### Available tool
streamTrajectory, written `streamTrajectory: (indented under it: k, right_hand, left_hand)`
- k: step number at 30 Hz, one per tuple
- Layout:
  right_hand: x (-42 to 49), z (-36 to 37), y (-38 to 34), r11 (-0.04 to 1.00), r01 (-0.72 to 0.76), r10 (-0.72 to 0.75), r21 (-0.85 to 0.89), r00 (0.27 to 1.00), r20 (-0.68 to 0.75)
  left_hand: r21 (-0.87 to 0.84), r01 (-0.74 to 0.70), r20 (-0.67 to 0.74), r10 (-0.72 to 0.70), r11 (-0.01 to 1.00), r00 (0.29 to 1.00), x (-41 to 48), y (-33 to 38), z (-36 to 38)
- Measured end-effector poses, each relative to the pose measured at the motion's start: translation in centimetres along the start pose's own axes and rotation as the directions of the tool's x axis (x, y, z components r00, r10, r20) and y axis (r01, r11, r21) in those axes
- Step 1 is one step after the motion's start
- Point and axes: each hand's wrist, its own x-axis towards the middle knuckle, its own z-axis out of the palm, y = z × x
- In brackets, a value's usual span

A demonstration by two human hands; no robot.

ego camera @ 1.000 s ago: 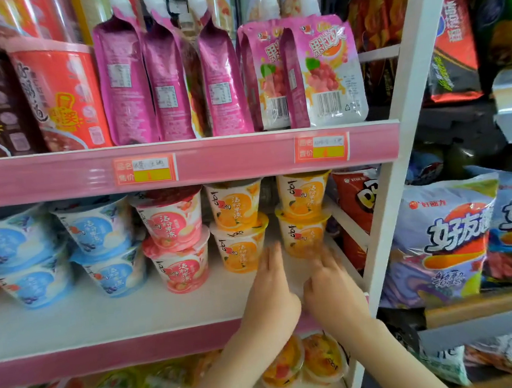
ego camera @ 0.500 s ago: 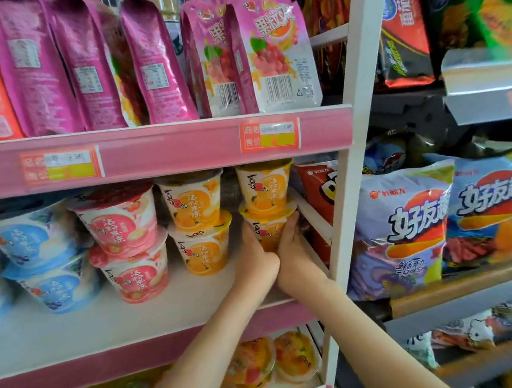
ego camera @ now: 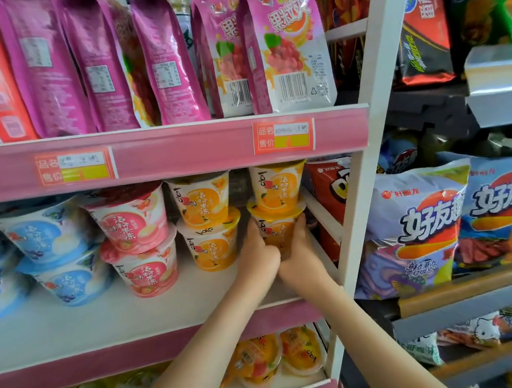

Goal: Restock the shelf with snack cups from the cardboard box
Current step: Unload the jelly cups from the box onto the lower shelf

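Both hands clasp one orange cup (ego camera: 278, 230). The left hand (ego camera: 258, 254) and right hand (ego camera: 300, 252) touch below it. Another orange cup (ego camera: 277, 189) sits stacked directly above them.

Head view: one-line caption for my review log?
The left hand and right hand grip the lower orange snack cup of the rightmost two-cup stack on the middle shelf.

Facing retail shelving (ego camera: 183, 152) inside a snack shop, taking in printed price labels (ego camera: 283, 136), stacked snack cups (ego camera: 201, 200), fruit pouches (ego camera: 290, 51) and crisp bags (ego camera: 415, 226).
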Motion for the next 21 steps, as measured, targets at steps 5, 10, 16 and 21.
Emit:
streamTrajectory:
  k: [5, 10, 16, 21]
  right_hand:
    - [1.1, 0.1, 0.2, 0.989, -0.094, 0.094, 0.111, 0.996, 0.005]
    - [2.2, -0.1, 0.0, 0.978, -0.154, 0.158, 0.138, 0.987, -0.017]
    - [1.2, 0.2, -0.3, 0.986, -0.149, 0.151, 0.069, 0.988, -0.016]
    - [-0.2, 0.6, -0.7, 0.994, -0.111, 0.112, 0.025, 0.993, -0.037]
  left_hand:
    - [-0.016, -0.007, 0.01, 0.007, 1.0, 1.0, 0.2, -0.6, -0.2]
    - [-0.029, -0.01, 0.009, 0.01, 1.0, 1.0, 1.0, -1.1, -0.4]
    - [-0.045, -0.007, 0.012, 0.008, 0.999, 1.0, 1.6, -2.0, -0.6]
    - [-0.021, -0.026, 0.005, 0.026, 0.999, 1.0, 1.1, -2.7, -0.9]
